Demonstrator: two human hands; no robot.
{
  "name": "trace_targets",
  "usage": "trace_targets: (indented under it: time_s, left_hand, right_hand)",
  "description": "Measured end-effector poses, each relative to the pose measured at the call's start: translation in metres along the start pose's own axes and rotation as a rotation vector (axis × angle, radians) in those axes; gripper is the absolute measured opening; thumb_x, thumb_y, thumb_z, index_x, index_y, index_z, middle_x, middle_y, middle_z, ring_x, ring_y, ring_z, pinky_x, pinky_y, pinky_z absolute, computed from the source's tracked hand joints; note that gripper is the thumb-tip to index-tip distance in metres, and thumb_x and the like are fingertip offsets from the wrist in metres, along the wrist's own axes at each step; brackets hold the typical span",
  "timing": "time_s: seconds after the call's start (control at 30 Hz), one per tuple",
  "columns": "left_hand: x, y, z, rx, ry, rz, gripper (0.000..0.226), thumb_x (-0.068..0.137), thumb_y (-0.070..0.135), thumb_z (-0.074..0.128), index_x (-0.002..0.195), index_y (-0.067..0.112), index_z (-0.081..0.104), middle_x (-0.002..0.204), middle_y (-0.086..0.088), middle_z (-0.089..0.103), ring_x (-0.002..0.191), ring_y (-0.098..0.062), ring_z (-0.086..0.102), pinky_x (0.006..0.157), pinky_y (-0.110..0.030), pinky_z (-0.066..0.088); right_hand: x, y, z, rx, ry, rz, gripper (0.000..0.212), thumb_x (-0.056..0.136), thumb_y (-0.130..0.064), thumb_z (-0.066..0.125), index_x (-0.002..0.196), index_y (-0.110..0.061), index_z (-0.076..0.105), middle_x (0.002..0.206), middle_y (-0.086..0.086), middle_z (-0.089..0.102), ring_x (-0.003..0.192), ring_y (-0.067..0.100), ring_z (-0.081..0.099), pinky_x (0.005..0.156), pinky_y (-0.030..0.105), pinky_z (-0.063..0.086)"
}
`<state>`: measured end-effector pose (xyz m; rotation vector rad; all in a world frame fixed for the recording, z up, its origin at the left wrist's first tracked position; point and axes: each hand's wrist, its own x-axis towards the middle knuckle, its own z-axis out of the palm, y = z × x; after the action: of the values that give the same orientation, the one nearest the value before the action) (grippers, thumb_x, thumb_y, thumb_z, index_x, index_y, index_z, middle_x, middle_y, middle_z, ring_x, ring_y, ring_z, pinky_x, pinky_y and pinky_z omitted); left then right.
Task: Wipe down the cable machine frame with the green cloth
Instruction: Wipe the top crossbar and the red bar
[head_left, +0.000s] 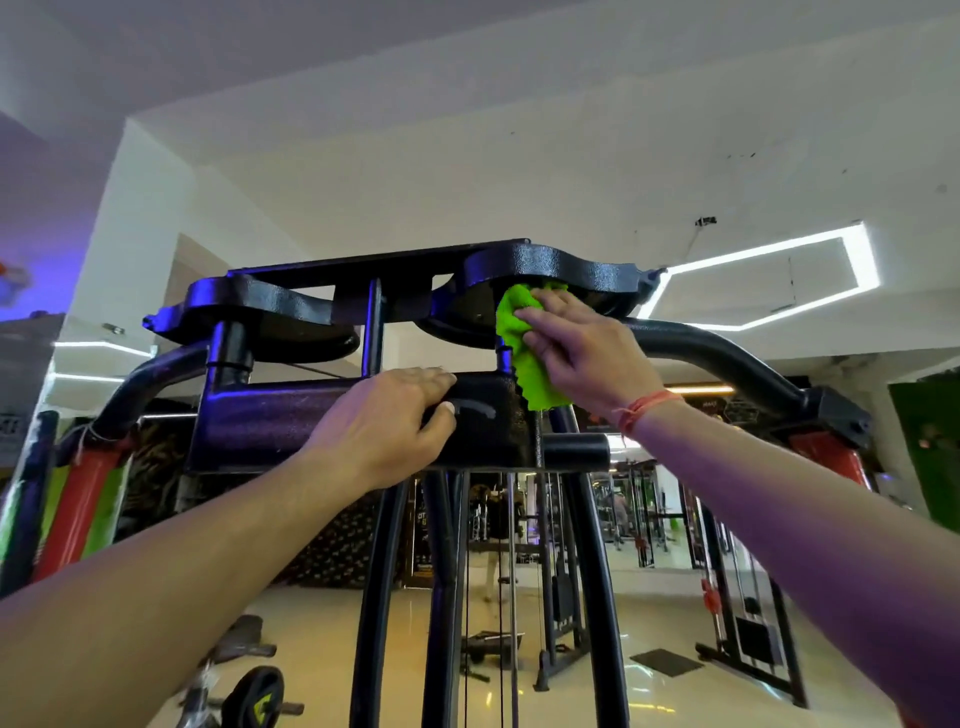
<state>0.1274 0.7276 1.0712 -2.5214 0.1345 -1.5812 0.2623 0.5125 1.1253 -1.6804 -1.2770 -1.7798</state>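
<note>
Up at the top of the cable machine frame (291, 415), we have both hands raised. Our right hand (576, 353) holds the green cloth (524, 353), fingers curled over it, pressing it against the underside of the right pulley housing (550, 270); the cloth's loose end hangs below the hand, beside the frame's small upright post (504, 358). An orange thread band (647, 408) sits on that wrist. Our left hand (387, 421) rests flat on the black crossbeam (249, 421), fingers over its top edge, thumb on the front face, just left of the cloth. Left of that hand sits the second pulley housing (249, 301). Curved black handlebars (727, 358) run outward past both hands. Below our arms, uprights (374, 597) and cables (511, 571) drop toward the glossy floor (597, 696); a weight plate (260, 701) lies under the left forearm.
</note>
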Motion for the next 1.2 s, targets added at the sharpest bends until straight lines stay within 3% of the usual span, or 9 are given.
trace_targets:
  time_s: [0.17,0.33,0.47,0.6,0.67,0.73,0.9,1.07,1.2]
  left_hand:
    - [-0.01,-0.006,-0.002,-0.008,0.015,-0.087,0.063,0.092,0.049,0.035,0.146,0.02,0.052,0.152,0.004,0.05,0.143,-0.008,0.04,0.119,-0.031,0.033]
    - [-0.025,-0.025,-0.002,0.042,0.025,-0.17,0.055,0.098,0.043,0.043,0.147,0.019,0.05,0.153,0.002,0.048,0.143,-0.011,0.041,0.12,-0.033,0.033]
    - [-0.039,-0.039,-0.001,0.08,-0.037,-0.153,0.055,0.1,0.04,0.047,0.152,0.019,0.043,0.159,0.003,0.039,0.148,-0.011,0.031,0.124,-0.03,0.022]
    - [-0.047,-0.051,0.001,0.076,-0.072,-0.174,0.062,0.1,0.047,0.042,0.156,0.022,0.033,0.164,0.004,0.029,0.152,-0.012,0.021,0.126,-0.035,0.017]
    - [-0.049,-0.056,0.001,0.063,-0.082,-0.164,0.067,0.096,0.051,0.038,0.157,0.023,0.031,0.165,0.003,0.028,0.153,-0.012,0.019,0.126,-0.035,0.016]
    - [-0.051,-0.06,0.0,0.049,-0.081,-0.147,0.065,0.099,0.048,0.04,0.158,0.023,0.028,0.166,0.004,0.024,0.153,-0.012,0.016,0.126,-0.032,0.012]
    - [-0.053,-0.076,-0.006,0.029,-0.074,-0.079,0.063,0.104,0.044,0.04,0.16,0.022,0.022,0.167,0.006,0.017,0.154,-0.01,0.01,0.126,-0.029,0.008]
    - [-0.05,-0.105,-0.012,0.033,-0.079,0.017,0.063,0.104,0.044,0.039,0.16,0.022,0.021,0.167,0.004,0.018,0.154,-0.01,0.011,0.123,-0.025,0.004]
    - [-0.049,-0.13,-0.013,0.011,-0.074,0.064,0.064,0.104,0.045,0.038,0.16,0.021,0.021,0.167,0.004,0.018,0.154,-0.01,0.012,0.125,-0.027,0.006]
  right_hand:
    - [-0.012,-0.01,0.024,-0.024,-0.119,-0.397,0.035,0.102,-0.036,0.052,0.126,-0.019,0.07,0.139,0.0,0.062,0.139,0.023,0.049,0.111,0.044,0.045]
    - [-0.026,-0.025,0.043,-0.052,0.015,-0.238,0.039,0.104,-0.033,0.049,0.134,-0.014,0.064,0.146,0.005,0.056,0.145,0.026,0.039,0.119,0.045,0.032]
    - [-0.038,-0.032,0.051,-0.092,-0.04,-0.394,0.041,0.106,-0.039,0.042,0.135,-0.018,0.062,0.15,0.002,0.052,0.145,0.024,0.04,0.12,0.042,0.03]
    - [-0.037,-0.044,0.053,-0.059,0.05,-0.153,0.037,0.106,-0.035,0.046,0.133,-0.016,0.062,0.15,0.005,0.052,0.146,0.026,0.038,0.117,0.047,0.033]
    - [-0.052,-0.063,0.068,-0.166,-0.025,-0.227,0.04,0.106,-0.038,0.041,0.137,-0.02,0.059,0.156,0.001,0.044,0.15,0.025,0.031,0.121,0.046,0.028]
    - [-0.05,-0.064,0.066,-0.197,-0.084,-0.333,0.04,0.106,-0.039,0.041,0.135,-0.022,0.06,0.158,-0.001,0.042,0.149,0.024,0.033,0.119,0.045,0.032]
    - [-0.046,-0.078,0.065,-0.211,-0.018,0.0,0.033,0.104,-0.042,0.041,0.129,-0.025,0.055,0.165,-0.003,0.025,0.155,0.021,0.016,0.123,0.048,0.024]
    - [-0.038,-0.108,0.082,-0.336,-0.073,0.0,0.053,0.104,-0.052,0.036,0.151,-0.027,0.038,0.16,-0.005,0.037,0.152,0.021,0.025,0.12,0.045,0.027]
    - [-0.037,-0.125,0.093,-0.422,0.038,0.362,0.058,0.104,-0.052,0.028,0.158,-0.029,0.031,0.167,-0.002,0.021,0.156,0.023,0.01,0.125,0.046,0.015]
